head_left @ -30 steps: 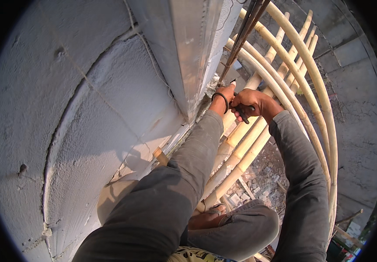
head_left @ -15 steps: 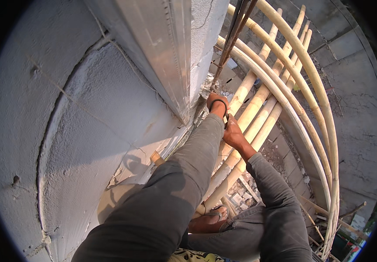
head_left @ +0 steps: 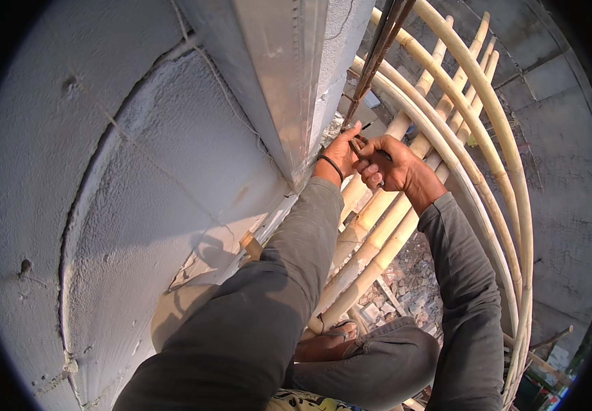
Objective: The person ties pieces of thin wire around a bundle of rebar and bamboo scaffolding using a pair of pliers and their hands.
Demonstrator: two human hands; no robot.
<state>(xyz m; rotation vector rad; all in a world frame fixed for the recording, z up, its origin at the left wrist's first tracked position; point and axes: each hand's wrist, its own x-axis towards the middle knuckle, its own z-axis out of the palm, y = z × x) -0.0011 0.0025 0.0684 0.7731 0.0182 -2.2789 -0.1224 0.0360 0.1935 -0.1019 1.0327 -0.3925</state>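
Note:
My left hand (head_left: 339,155), with a black band at its wrist, is closed at the lower end of several rusty steel rods (head_left: 378,58). What its fingers pinch is hidden. Close against it on the right, my right hand (head_left: 397,166) is wrapped round a dark hand tool that looks like pliers (head_left: 358,144). The tool's metal end reaches toward my left fingers, and the fist covers most of its handles. Just left of the rods, a tall grey metal formwork post (head_left: 268,75) comes down to a corner near my left wrist.
A rough grey wall (head_left: 145,151) fills the left side. Long bamboo poles (head_left: 371,233) cross below my hands, and curved ones (head_left: 498,130) arc along the right. Far below lie rubble (head_left: 405,294) and paving (head_left: 563,144). My sandalled foot (head_left: 340,332) rests by the poles.
My right hand has come up from beside my left wrist to the left fingers, turning over with the pliers. My left hand has shifted slightly, and the view has moved a little.

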